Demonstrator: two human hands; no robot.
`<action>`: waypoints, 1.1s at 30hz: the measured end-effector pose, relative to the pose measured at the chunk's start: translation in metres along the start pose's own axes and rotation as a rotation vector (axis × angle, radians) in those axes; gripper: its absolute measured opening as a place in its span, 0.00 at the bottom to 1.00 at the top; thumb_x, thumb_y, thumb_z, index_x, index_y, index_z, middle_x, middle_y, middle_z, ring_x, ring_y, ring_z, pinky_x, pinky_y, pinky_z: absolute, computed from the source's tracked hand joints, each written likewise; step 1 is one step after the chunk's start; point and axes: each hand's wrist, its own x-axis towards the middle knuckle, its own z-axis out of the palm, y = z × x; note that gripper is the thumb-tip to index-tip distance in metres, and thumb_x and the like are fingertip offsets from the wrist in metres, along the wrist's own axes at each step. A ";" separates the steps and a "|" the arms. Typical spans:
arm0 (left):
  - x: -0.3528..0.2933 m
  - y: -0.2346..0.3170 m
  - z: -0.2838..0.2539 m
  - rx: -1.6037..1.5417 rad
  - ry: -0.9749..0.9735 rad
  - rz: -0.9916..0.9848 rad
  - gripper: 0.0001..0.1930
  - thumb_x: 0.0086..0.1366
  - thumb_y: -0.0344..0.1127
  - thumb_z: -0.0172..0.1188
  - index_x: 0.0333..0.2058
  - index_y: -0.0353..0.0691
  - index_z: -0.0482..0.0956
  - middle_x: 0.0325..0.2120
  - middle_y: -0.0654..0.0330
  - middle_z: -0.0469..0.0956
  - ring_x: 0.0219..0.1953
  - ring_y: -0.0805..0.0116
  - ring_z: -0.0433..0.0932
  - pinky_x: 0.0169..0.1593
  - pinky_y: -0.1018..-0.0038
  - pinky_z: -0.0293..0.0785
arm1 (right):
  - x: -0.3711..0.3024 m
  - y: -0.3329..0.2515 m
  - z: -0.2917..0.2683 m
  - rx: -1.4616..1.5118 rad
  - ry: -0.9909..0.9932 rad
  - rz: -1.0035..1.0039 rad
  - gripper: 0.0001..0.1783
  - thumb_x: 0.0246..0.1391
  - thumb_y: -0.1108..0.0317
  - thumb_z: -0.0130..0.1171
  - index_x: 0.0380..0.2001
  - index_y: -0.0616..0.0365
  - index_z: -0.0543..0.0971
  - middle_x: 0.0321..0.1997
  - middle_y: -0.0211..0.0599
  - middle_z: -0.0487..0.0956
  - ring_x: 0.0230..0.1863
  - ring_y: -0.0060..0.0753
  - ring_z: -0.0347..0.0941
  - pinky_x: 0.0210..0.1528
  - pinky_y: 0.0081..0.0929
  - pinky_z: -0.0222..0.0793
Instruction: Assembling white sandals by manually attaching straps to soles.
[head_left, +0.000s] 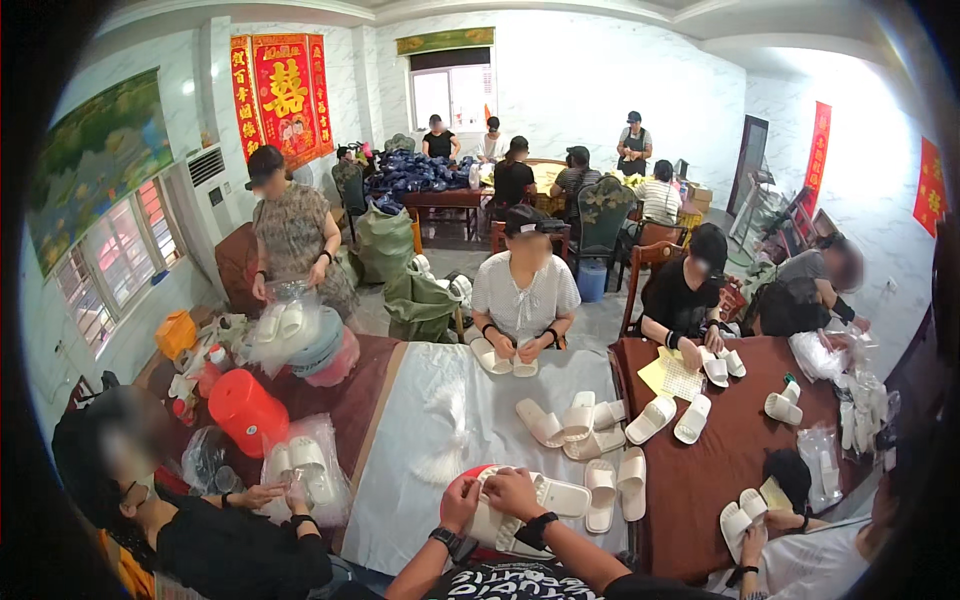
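Observation:
A pair of off-white slippers lies at the near edge of the table, partly under my hands, with a round red thing showing beneath. My left hand is closed in a pinch by the slipper at the left. Over the straps, my right hand also has its fingers pressed together. What the fingertips hold is too small to make out. Just beyond my hands lies a bundle of thin white plastic strands. More off-white slippers lie to the right of my hands.
Loose slippers spread over the grey sheet and brown cloth. A red bucket stands at left. Several people handle slippers around the table, one directly opposite. Green sacks stand behind; blue goods cover a far table.

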 end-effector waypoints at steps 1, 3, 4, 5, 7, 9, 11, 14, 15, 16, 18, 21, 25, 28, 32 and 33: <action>0.000 -0.001 0.000 0.003 -0.006 -0.006 0.07 0.68 0.32 0.61 0.39 0.35 0.82 0.27 0.62 0.83 0.29 0.76 0.79 0.35 0.76 0.76 | 0.000 0.001 0.001 -0.001 -0.003 0.010 0.06 0.49 0.59 0.63 0.28 0.46 0.84 0.32 0.28 0.83 0.45 0.33 0.79 0.52 0.41 0.65; 0.000 -0.002 0.002 -0.010 -0.004 0.001 0.07 0.68 0.32 0.62 0.39 0.35 0.82 0.27 0.62 0.83 0.29 0.76 0.79 0.35 0.76 0.76 | 0.000 0.001 0.001 0.001 -0.011 0.014 0.06 0.49 0.59 0.63 0.28 0.46 0.84 0.32 0.28 0.84 0.45 0.32 0.79 0.52 0.41 0.65; -0.001 -0.003 0.002 -0.021 -0.008 0.007 0.07 0.68 0.33 0.62 0.38 0.35 0.82 0.27 0.62 0.83 0.29 0.75 0.79 0.35 0.76 0.76 | -0.001 -0.001 0.001 -0.006 0.005 0.012 0.06 0.49 0.59 0.63 0.28 0.46 0.84 0.32 0.28 0.84 0.45 0.32 0.79 0.52 0.41 0.64; -0.001 -0.004 0.001 -0.021 -0.002 0.005 0.07 0.68 0.33 0.62 0.38 0.35 0.82 0.27 0.62 0.83 0.29 0.75 0.79 0.35 0.76 0.76 | -0.001 -0.002 0.001 -0.012 0.021 0.012 0.06 0.49 0.58 0.63 0.28 0.46 0.84 0.33 0.28 0.84 0.46 0.32 0.78 0.52 0.41 0.64; 0.002 -0.009 0.001 -0.015 -0.017 0.036 0.06 0.67 0.32 0.62 0.38 0.35 0.82 0.27 0.62 0.83 0.29 0.76 0.79 0.35 0.76 0.75 | -0.001 -0.002 0.003 0.009 0.043 0.012 0.06 0.50 0.58 0.63 0.28 0.45 0.84 0.33 0.27 0.84 0.46 0.32 0.78 0.52 0.41 0.64; 0.000 -0.007 0.001 -0.004 -0.007 0.040 0.06 0.68 0.32 0.62 0.37 0.35 0.82 0.27 0.62 0.83 0.29 0.76 0.78 0.35 0.76 0.75 | -0.001 -0.001 0.003 0.030 0.072 0.020 0.07 0.50 0.58 0.63 0.27 0.45 0.84 0.34 0.27 0.84 0.46 0.32 0.78 0.52 0.41 0.64; 0.000 0.001 0.003 0.008 -0.009 0.048 0.06 0.68 0.31 0.62 0.37 0.35 0.82 0.26 0.62 0.82 0.28 0.76 0.78 0.35 0.76 0.75 | -0.002 0.001 0.001 0.018 0.049 0.037 0.08 0.51 0.57 0.63 0.29 0.45 0.84 0.34 0.27 0.83 0.46 0.33 0.78 0.53 0.40 0.63; 0.002 0.003 0.000 -0.016 -0.018 0.013 0.06 0.68 0.31 0.61 0.37 0.35 0.82 0.25 0.63 0.81 0.28 0.77 0.77 0.35 0.76 0.75 | -0.002 -0.002 0.001 0.018 0.024 0.056 0.09 0.52 0.56 0.63 0.30 0.45 0.85 0.35 0.28 0.83 0.47 0.33 0.78 0.53 0.40 0.61; -0.003 0.000 0.000 -0.063 -0.004 -0.004 0.06 0.68 0.32 0.61 0.37 0.35 0.81 0.25 0.63 0.81 0.28 0.77 0.77 0.35 0.76 0.75 | -0.004 -0.001 0.002 0.017 0.035 0.069 0.09 0.52 0.56 0.63 0.30 0.45 0.85 0.35 0.28 0.83 0.47 0.33 0.78 0.53 0.40 0.61; -0.004 -0.003 0.001 -0.110 0.008 -0.021 0.07 0.68 0.32 0.61 0.37 0.35 0.81 0.25 0.64 0.81 0.28 0.77 0.76 0.35 0.76 0.75 | -0.004 0.000 0.004 0.035 0.029 0.049 0.09 0.52 0.55 0.62 0.31 0.45 0.85 0.35 0.29 0.83 0.47 0.33 0.77 0.54 0.40 0.61; 0.001 -0.006 0.001 -0.087 -0.009 -0.026 0.07 0.68 0.32 0.61 0.37 0.34 0.81 0.25 0.63 0.81 0.28 0.77 0.77 0.35 0.76 0.75 | -0.006 0.001 0.007 0.055 0.029 0.049 0.10 0.53 0.55 0.62 0.32 0.45 0.85 0.36 0.29 0.83 0.48 0.33 0.77 0.54 0.40 0.61; 0.000 -0.007 0.002 -0.010 -0.027 0.018 0.07 0.68 0.32 0.61 0.37 0.34 0.81 0.27 0.62 0.82 0.29 0.76 0.78 0.35 0.76 0.75 | -0.006 0.005 0.008 0.015 0.003 0.042 0.10 0.53 0.55 0.62 0.32 0.46 0.85 0.40 0.31 0.83 0.51 0.34 0.77 0.56 0.42 0.61; 0.003 0.002 0.004 0.005 -0.042 0.040 0.07 0.69 0.32 0.60 0.37 0.33 0.81 0.28 0.61 0.83 0.30 0.75 0.79 0.36 0.75 0.75 | -0.007 0.007 0.009 0.054 0.007 0.059 0.11 0.54 0.54 0.63 0.32 0.47 0.85 0.42 0.34 0.83 0.52 0.36 0.76 0.58 0.43 0.60; 0.000 -0.004 0.001 -0.008 -0.032 -0.033 0.07 0.68 0.33 0.61 0.37 0.34 0.81 0.28 0.61 0.83 0.30 0.76 0.79 0.36 0.75 0.76 | -0.007 0.004 0.010 0.074 0.030 0.059 0.12 0.54 0.54 0.63 0.32 0.48 0.85 0.43 0.32 0.84 0.53 0.34 0.76 0.58 0.43 0.60; 0.000 -0.005 0.001 0.032 -0.011 0.040 0.08 0.69 0.35 0.60 0.36 0.36 0.82 0.28 0.57 0.83 0.28 0.69 0.81 0.35 0.71 0.77 | -0.007 0.005 0.013 0.081 0.054 0.080 0.11 0.53 0.54 0.64 0.32 0.47 0.85 0.40 0.29 0.84 0.52 0.32 0.76 0.57 0.41 0.61; 0.001 -0.006 0.001 0.036 -0.011 0.051 0.09 0.69 0.36 0.60 0.36 0.35 0.82 0.28 0.56 0.83 0.29 0.68 0.81 0.35 0.71 0.76 | -0.007 0.006 0.013 0.111 0.034 0.088 0.10 0.53 0.55 0.65 0.32 0.47 0.85 0.39 0.29 0.84 0.51 0.31 0.76 0.56 0.39 0.60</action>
